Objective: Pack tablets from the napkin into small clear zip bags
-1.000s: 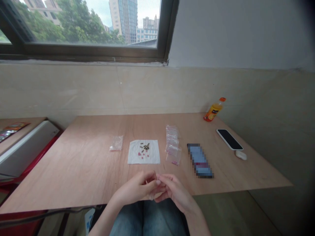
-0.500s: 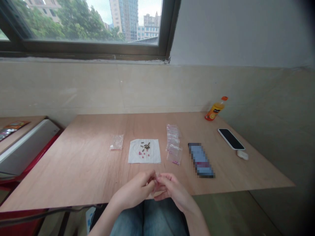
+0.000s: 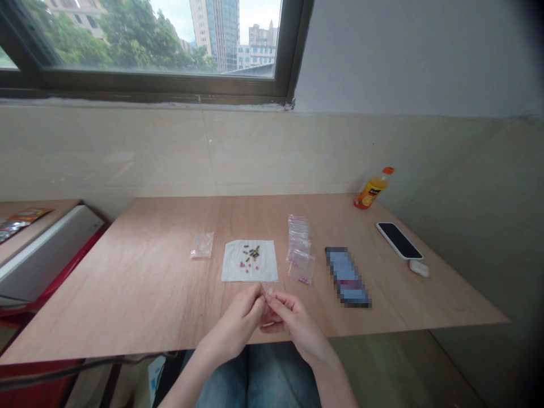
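My left hand (image 3: pixel 243 317) and my right hand (image 3: pixel 295 320) meet at the table's front edge, fingers closed in a pinch. Between their fingertips shows a bit of a small clear plastic bag (image 3: pixel 269 291); the fingers hide most of it. Just beyond them lies a white paper napkin (image 3: pixel 229 273), bearing several dark capsules (image 3: pixel 254 253) and several small pink pills (image 3: pixel 242 264). To its right, a row of overlapping clear zip bags (image 3: pixel 299 238) runs away from me, with pink bits in the nearest. Left of the napkin rests another clear bag (image 3: pixel 202 246).
On the right of the wooden table (image 3: pixel 140 283) lie a phone with a blurred screen (image 3: pixel 346 277), a white-edged phone (image 3: pixel 399 240) and a small white case (image 3: pixel 419 268). An orange juice bottle (image 3: pixel 373 190) stands at the back by the wall.
Both hands have risen slightly away from me toward the napkin, still together. Less of the small bag shows between the fingers. Everything on the table stays in place.
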`<state>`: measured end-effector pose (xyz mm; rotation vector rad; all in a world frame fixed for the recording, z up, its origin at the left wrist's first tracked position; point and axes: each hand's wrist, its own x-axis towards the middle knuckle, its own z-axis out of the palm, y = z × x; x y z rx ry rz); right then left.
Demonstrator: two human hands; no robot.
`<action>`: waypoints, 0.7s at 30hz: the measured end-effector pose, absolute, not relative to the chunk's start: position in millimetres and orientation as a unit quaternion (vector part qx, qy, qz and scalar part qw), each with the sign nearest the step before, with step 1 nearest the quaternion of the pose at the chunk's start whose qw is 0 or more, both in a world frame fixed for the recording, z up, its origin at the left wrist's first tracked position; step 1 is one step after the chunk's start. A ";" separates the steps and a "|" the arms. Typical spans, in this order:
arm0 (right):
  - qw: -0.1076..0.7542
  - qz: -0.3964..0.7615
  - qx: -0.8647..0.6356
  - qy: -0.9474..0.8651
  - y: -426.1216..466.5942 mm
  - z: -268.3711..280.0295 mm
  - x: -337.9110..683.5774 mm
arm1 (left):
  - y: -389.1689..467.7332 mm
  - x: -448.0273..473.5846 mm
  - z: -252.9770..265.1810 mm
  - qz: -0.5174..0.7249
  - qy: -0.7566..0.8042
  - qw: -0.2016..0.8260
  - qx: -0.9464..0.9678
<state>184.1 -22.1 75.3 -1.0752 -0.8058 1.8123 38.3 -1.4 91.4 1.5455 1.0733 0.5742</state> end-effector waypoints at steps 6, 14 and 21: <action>0.437 0.717 -0.434 -0.326 -23.2 76.1 180.1 | -2.6 39.5 89.6 0.277 0.468 0.545 0.638; 0.436 0.702 -0.459 -0.327 -25.4 76.2 179.8 | 0.6 33.5 84.3 0.228 0.454 0.558 0.657; 0.456 0.683 -0.457 -0.342 -25.9 70.6 173.0 | 0.6 30.2 82.4 0.232 0.460 0.509 0.689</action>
